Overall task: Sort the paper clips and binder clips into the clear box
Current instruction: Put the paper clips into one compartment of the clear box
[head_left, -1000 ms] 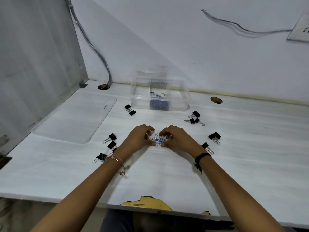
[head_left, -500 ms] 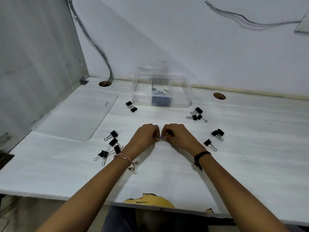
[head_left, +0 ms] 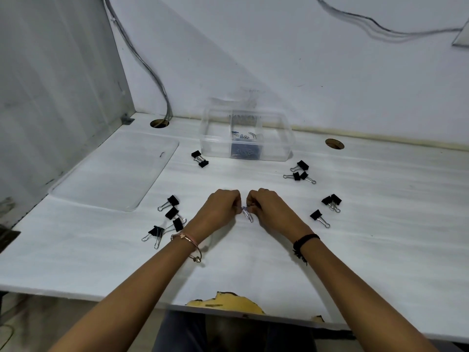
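Centre of the frame: a small bunch of paper clips (head_left: pixel 246 213), pinched from both sides and hanging just above the white table (head_left: pixel 253 262). The left hand (head_left: pixel 220 210) is curled tight on the bunch's left edge, the right hand (head_left: pixel 271 209) curled tight on its right edge, knuckles nearly meeting, and one silvery-blue clip pokes down out of the gap between the fingertips. Whether the clips touch the tabletop, I cannot tell.

Straight up the frame from the hands sits the clear box (head_left: pixel 247 138), lid off, with more paper clips already lying in its middle compartment (the side compartments look bare).

Black binder clips ring the hands. A cluster of four (head_left: pixel 169 219) lies just left of the left wrist. A pair (head_left: pixel 200 159) sits at the box's lower left corner. Three (head_left: pixel 300 172) lie below the box's right end, two (head_left: pixel 332 202) further right, and a single one (head_left: pixel 318 217) near the right wrist.

Left of centre, the clear lid (head_left: pixel 114 174) lies flat on the table. There's a bracelet (head_left: pixel 188 243) on the left wrist, a dark band (head_left: pixel 304 240) on the right.
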